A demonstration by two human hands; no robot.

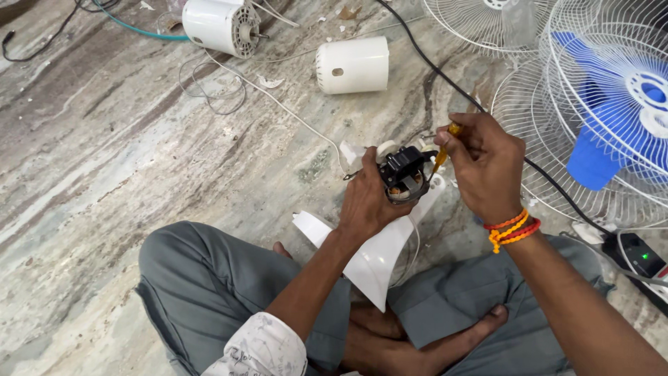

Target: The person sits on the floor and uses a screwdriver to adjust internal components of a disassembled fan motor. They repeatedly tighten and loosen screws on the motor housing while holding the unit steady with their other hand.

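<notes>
I sit cross-legged on a marble floor. My left hand (367, 200) grips the top of a white fan neck piece (379, 259) that carries a small black motor unit (403, 175) with copper windings showing. My right hand (483, 166) pinches a yellow-handled screwdriver (444, 152), its tip pointing down at the right side of the motor unit. Orange and red thread bands circle my right wrist.
A white fan motor (221, 25) and a white cylindrical cover (353, 65) lie on the floor ahead. White fan grilles with a blue blade (612, 118) stand at right. A black cable (445, 76) runs to a power strip (640, 259). Thin white wires (212, 87) trail across the floor.
</notes>
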